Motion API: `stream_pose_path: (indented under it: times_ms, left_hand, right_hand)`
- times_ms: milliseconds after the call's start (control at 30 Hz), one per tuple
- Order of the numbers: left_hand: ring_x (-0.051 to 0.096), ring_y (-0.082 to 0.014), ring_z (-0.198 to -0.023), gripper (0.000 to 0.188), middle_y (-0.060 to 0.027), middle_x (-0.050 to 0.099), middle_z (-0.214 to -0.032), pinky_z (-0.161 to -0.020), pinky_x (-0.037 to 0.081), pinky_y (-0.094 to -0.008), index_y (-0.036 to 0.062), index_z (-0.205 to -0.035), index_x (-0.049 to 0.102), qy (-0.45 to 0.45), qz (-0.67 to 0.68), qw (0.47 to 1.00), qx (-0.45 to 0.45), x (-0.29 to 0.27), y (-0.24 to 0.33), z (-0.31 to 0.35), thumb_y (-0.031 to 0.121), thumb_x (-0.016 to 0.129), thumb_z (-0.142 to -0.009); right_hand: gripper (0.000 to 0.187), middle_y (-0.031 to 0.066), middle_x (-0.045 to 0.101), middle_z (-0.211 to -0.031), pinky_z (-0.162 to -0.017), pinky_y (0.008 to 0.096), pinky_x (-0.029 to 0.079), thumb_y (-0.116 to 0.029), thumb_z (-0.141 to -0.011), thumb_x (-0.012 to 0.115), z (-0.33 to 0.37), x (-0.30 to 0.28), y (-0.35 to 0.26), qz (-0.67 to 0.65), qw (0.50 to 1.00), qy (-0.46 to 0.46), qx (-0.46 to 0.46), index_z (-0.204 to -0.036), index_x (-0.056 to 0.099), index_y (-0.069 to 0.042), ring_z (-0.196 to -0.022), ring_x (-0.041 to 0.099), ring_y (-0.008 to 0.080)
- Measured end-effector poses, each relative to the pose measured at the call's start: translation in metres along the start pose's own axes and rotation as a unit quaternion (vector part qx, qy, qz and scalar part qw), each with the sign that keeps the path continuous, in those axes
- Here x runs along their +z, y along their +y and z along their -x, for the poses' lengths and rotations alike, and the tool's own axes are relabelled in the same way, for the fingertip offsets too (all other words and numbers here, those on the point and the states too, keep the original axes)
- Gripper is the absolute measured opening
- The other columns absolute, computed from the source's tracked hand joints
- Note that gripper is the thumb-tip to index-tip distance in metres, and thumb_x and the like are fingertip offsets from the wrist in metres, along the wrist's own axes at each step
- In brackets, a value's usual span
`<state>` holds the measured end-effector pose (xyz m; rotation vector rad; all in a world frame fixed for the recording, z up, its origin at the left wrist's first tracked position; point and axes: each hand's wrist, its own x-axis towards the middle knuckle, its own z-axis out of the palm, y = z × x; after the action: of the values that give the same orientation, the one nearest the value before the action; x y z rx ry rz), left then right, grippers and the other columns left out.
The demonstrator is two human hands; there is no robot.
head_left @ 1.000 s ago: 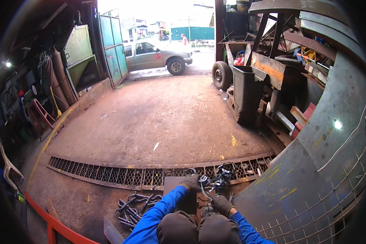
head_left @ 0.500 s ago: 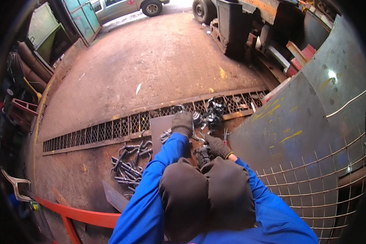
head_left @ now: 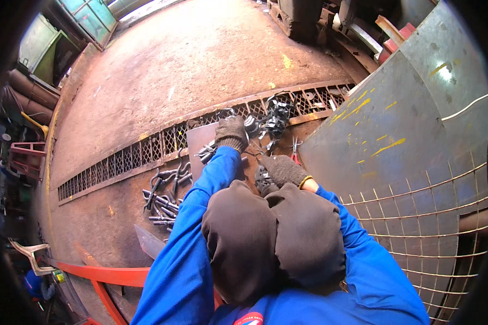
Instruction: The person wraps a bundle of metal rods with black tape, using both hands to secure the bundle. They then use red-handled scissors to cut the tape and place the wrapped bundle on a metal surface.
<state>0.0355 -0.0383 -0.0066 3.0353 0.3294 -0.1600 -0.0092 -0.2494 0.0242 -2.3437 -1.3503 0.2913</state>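
Observation:
My left hand [head_left: 231, 131], in a dark knitted glove, is curled closed at the edge of a flat grey metal plate [head_left: 197, 138]. What it grips is hidden behind the glove. My right hand [head_left: 284, 170], gloved too, is closed near my shoe [head_left: 263, 177], and a thin dark tool tip seems to reach out from it toward the left hand. Short metal rods [head_left: 205, 153] lie on the plate beside my left wrist. Just beyond the hands sits a heap of shiny dark strips [head_left: 276, 116]. Pliers with red handles [head_left: 295, 153] lie right of my right hand.
Several bent metal rods [head_left: 165, 200] are piled on the ground at left. A floor grating [head_left: 141, 154] crosses ahead. Large metal sheets [head_left: 374, 130] and a wire mesh [head_left: 417, 233] stand at right. A red metal frame [head_left: 108, 275] is at lower left.
The view has tilted downward, so the vehicle at the back is out of sight. Both hands stay near the plate and strips; the red-handled pliers show more fully.

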Motion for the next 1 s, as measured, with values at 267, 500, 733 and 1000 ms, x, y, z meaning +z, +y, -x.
stream_pose_path:
  times_ms: [267,500,733,1000]
  left_hand:
    - [0.059,-0.0347,-0.117,0.033,-0.0125,0.064,-0.123,-0.093,0.053,-0.0498,0.0192,-0.124,0.063,0.108,0.103,0.984,0.096,0.02,-0.011,-0.002,0.019,0.062,-0.091]
    - [0.065,-0.0381,-0.106,0.032,-0.019,0.07,-0.107,-0.09,0.052,-0.0469,0.0107,-0.112,0.069,0.05,0.273,0.938,0.209,0.033,-0.05,-0.014,0.036,0.064,-0.093]
    - [0.063,-0.0434,-0.104,0.035,-0.0246,0.067,-0.106,-0.088,0.048,-0.0513,0.005,-0.112,0.064,0.031,0.378,0.916,0.133,0.017,-0.037,0.007,0.037,0.055,-0.101]
    - [0.066,-0.0409,-0.095,0.026,-0.024,0.067,-0.103,-0.079,0.053,-0.0472,0.004,-0.105,0.062,0.149,0.453,0.872,0.114,0.044,-0.03,-0.008,0.029,0.052,-0.105]
  right_hand:
    - [0.041,0.0217,0.07,-0.087,-0.07,0.0508,0.055,-0.018,-0.091,0.057,0.006,0.028,0.036,0.013,0.999,0.003,0.047,-0.129,0.055,-0.001,-0.083,0.07,0.0391]
    - [0.047,0.0271,0.068,-0.09,-0.072,0.0547,0.052,-0.018,-0.091,0.059,0.008,0.034,0.044,-0.095,0.986,0.057,0.121,-0.136,0.054,-0.005,-0.085,0.068,0.0449]
    - [0.024,0.0026,0.063,-0.074,-0.046,0.0323,0.046,-0.037,-0.093,0.069,0.032,0.064,0.067,-0.747,0.508,0.126,0.409,-0.085,0.064,-0.015,-0.056,0.057,0.0163]
    - [0.034,0.0144,0.067,-0.108,-0.071,0.0419,0.054,-0.035,-0.099,0.056,0.032,0.154,0.084,-0.35,0.921,0.102,0.136,-0.119,0.064,-0.009,-0.081,0.066,0.03]
